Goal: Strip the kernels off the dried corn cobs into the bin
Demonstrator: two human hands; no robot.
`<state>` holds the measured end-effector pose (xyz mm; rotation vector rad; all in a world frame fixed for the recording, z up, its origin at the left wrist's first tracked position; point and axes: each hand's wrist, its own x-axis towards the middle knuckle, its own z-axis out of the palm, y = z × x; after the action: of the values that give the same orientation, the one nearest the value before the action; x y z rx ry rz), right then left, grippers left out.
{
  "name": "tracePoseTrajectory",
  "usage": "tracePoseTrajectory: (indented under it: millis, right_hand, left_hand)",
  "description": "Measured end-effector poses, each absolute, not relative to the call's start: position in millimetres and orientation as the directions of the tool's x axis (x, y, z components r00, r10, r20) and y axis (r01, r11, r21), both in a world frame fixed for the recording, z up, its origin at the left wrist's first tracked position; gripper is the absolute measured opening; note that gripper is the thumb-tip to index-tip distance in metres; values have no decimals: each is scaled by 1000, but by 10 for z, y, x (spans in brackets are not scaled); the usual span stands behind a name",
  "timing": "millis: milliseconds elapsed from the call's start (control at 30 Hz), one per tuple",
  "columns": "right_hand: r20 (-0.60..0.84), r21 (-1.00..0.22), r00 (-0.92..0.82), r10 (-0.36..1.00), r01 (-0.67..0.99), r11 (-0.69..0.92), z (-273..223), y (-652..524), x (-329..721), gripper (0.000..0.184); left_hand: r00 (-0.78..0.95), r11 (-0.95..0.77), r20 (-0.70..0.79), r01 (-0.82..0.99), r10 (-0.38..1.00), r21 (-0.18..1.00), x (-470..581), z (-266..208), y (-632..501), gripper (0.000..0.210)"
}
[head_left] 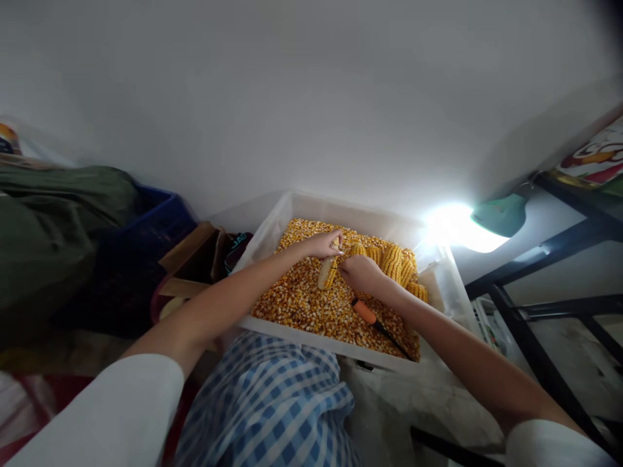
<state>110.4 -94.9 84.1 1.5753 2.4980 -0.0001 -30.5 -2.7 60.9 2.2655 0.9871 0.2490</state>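
Observation:
My left hand (325, 244) is closed around the upper end of a corn cob (327, 275). One side of this cob is bare and pale, while yellow kernels still line its right side. My right hand (361, 272) is curled, its fingertips pressed against the kernel side of the same cob; the tips are partly hidden. Below both hands lies a bed of loose corn kernels (302, 305) in a white plastic bin (292, 329). Whole yellow corn cobs (392, 263) are piled at the right. A screwdriver-like tool with an orange handle (364, 312) and dark shaft rests on the kernels.
A bright lamp with a green head (500, 215) shines at the bin's right, beside a black metal frame (520, 331). Left of the bin stand an open cardboard box (187, 253) and a blue crate (168, 217). Blue checked cloth (272, 395) covers my lap.

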Motion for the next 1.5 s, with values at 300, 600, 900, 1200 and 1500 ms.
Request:
tracePoseTrajectory:
  millis: [300, 600, 900, 1200, 1500]
  right_hand:
    - [-145, -27, -595, 791, 801, 598, 774, -739, 1345, 31]
    - [-127, -201, -667, 735, 743, 639, 743, -620, 1451, 32]
    - [-155, -287, -634, 758, 763, 580, 832, -722, 1496, 33]
    - [-208, -319, -630, 748, 767, 557, 816, -737, 1545, 28]
    - [-195, -320, -613, 766, 778, 541, 753, -728, 1546, 28]
  left_hand:
    - [778, -522, -91, 499, 622, 691, -332, 632, -13, 33]
    - [795, -571, -74, 493, 602, 656, -312, 630, 2, 35]
    - [764, -503, -191, 568, 616, 651, -406, 611, 18, 73]
    - [802, -438, -301, 548, 515, 713, -461, 589, 62, 94]
    - [838, -347, -367, 512, 404, 786, -488, 597, 114, 103]
